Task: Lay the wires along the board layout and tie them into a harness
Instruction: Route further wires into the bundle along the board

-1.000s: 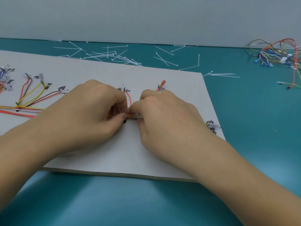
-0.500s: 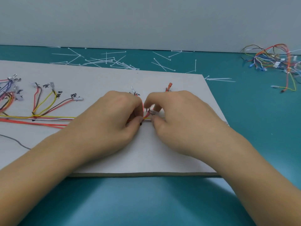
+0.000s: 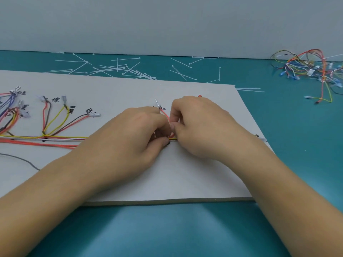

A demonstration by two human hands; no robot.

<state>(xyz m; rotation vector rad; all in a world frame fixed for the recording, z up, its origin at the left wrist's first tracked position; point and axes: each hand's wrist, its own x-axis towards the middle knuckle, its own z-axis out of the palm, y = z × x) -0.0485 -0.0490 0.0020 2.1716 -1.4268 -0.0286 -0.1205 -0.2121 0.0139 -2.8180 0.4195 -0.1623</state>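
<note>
Head view: left hand (image 3: pixel 133 138) and right hand (image 3: pixel 202 130) pinch wire bundle (image 3: pixel 74 138) on board (image 3: pixel 185 179).

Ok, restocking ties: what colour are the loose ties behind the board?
White thin plastic cable ties; head view.

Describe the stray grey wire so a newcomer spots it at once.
Start at the pale board on the teal table and go to its left side. Below the bundle of coloured wires running across it, a single grey wire curves in from the picture's left edge. It alone is dull grey, loose and apart from the bundle.
</note>
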